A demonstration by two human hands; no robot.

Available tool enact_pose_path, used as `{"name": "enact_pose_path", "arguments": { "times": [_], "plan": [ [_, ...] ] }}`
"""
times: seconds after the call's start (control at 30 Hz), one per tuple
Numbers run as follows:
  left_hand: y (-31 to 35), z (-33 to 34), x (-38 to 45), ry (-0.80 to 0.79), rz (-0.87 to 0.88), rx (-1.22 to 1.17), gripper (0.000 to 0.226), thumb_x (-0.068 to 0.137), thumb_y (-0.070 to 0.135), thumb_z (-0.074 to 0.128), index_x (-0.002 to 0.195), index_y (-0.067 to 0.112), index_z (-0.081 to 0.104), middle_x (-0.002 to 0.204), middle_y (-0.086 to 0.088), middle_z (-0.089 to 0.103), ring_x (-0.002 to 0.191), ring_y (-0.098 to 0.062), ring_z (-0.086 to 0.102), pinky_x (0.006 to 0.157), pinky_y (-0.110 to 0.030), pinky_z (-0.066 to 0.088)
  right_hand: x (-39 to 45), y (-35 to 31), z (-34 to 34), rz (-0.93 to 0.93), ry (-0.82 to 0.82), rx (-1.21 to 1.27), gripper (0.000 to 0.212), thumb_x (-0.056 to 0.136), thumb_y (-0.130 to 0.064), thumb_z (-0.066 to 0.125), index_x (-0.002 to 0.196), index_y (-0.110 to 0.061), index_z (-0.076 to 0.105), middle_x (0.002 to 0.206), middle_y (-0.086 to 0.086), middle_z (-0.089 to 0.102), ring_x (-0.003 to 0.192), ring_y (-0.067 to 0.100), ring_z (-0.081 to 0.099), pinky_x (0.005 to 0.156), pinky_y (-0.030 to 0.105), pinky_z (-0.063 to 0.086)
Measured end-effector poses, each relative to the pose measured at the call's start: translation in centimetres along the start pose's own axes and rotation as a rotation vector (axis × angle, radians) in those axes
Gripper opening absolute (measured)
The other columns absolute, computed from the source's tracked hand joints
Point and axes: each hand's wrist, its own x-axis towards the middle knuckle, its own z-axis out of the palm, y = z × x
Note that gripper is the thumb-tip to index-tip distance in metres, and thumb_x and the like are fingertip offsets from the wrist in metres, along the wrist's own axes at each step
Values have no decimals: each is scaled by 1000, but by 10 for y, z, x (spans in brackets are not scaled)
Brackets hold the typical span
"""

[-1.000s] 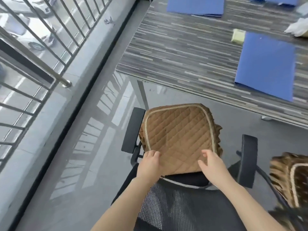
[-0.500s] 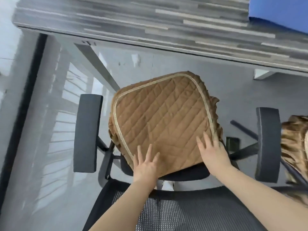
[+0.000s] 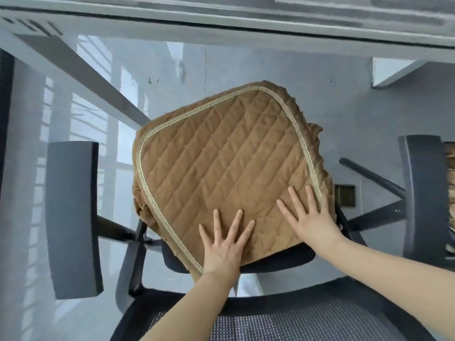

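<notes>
A glossy grey floor [image 3: 246,70] runs under the desk edge [image 3: 221,18]. The black office chair [image 3: 295,321] stands before the desk, with 2 armrests [image 3: 71,217] flanking its seat. The brown quilted cushion [image 3: 221,168] lies skewed on that seat. The left hand [image 3: 225,244] and right hand [image 3: 312,220] press flat on its near part, fingers straight and spread, gripping nothing.

Cushion [image 3: 221,163] on chair seat [image 3: 278,260] — between armrests; table edge [image 3: 221,18] beyond.
</notes>
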Motion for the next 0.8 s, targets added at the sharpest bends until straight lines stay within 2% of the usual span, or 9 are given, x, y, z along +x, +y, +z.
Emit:
{"name": "enact_pose_path", "arguments": {
  "times": [0.13, 0.23, 0.37, 0.47, 0.53, 0.57, 0.63, 0.73, 0.8],
  "plan": [
    [-2, -10, -3, -24, 102, 76, 108, 89, 26, 60, 145, 41, -31, 151, 9, -43, 135, -41, -40, 103, -77, -7, -11, -5, -3, -4, -7, 148, 101, 89, -6, 62, 145, -1, -22, 146, 42, -17, 132, 70, 9, 102, 75, 25],
    [-17, -10, -9, -56, 211, 146, 106, 90, 19, 57, 144, 43, -30, 151, 10, -43, 136, -37, -41, 103, -78, -5, -30, -19, -13, 12, -162, 185, 110, 51, 3, 88, 141, 7, 24, 136, 48, 33, 106, 73, 45, 69, 70, 49],
    [-41, -4, -14, -64, 295, 167, 96, 91, 19, 55, 150, 41, -18, 157, 12, -33, 142, -28, -34, 110, -71, -2, -44, -30, 9, -27, -169, 276, 97, 88, -4, 60, 151, -5, -14, 157, 31, -13, 142, 55, 10, 108, 53, 37],
    [-49, -1, -12, 36, 253, -42, 74, 89, 35, 59, 153, 31, 22, 165, 8, -2, 150, -20, -11, 115, -64, 10, -38, -13, 1, -59, -141, 357, 85, 92, -39, 57, 154, -17, 4, 158, 19, 8, 139, 43, 23, 107, 46, 37],
    [-54, -7, -8, 243, 127, -204, 56, 78, 31, 69, 131, 21, 56, 153, -4, 40, 145, -30, 29, 104, -61, 36, -33, 3, -11, 22, 5, 516, 75, 92, -54, 48, 151, -18, 20, 152, 11, 25, 133, 33, 34, 102, 42, 42],
    [-59, -10, -5, 369, 4, -277, 50, 74, 26, 71, 121, 15, 61, 141, -9, 51, 134, -36, 44, 98, -58, 43, -29, 12, -16, 112, 98, 598, 71, 94, -53, 46, 150, -16, 23, 149, 11, 29, 131, 32, 37, 100, 41, 44],
    [-73, -18, 0, 543, -310, -467, 46, 76, 18, 66, 119, 5, 58, 130, -16, 52, 120, -40, 48, 98, -54, 42, -17, 27, -21, 362, 157, 791, 73, 94, -44, 51, 150, -8, 19, 148, 17, 29, 130, 40, 38, 101, 46, 41],
    [-93, -37, 6, 511, -713, -800, 55, 83, 18, 67, 132, 2, 46, 136, -18, 45, 127, -38, 40, 104, -50, 35, 13, 46, -15, 703, 24, 1153, 87, 89, -40, 62, 148, 2, 13, 146, 27, 31, 130, 47, 37, 105, 49, 37],
    [-102, -39, 12, 454, -823, -969, 63, 82, 23, 71, 135, 5, 43, 135, -17, 49, 124, -38, 46, 101, -48, 39, 29, 52, -13, 808, -41, 1294, 96, 84, -49, 65, 144, 7, 17, 144, 27, 39, 130, 43, 41, 105, 47, 38]
  ]
}}
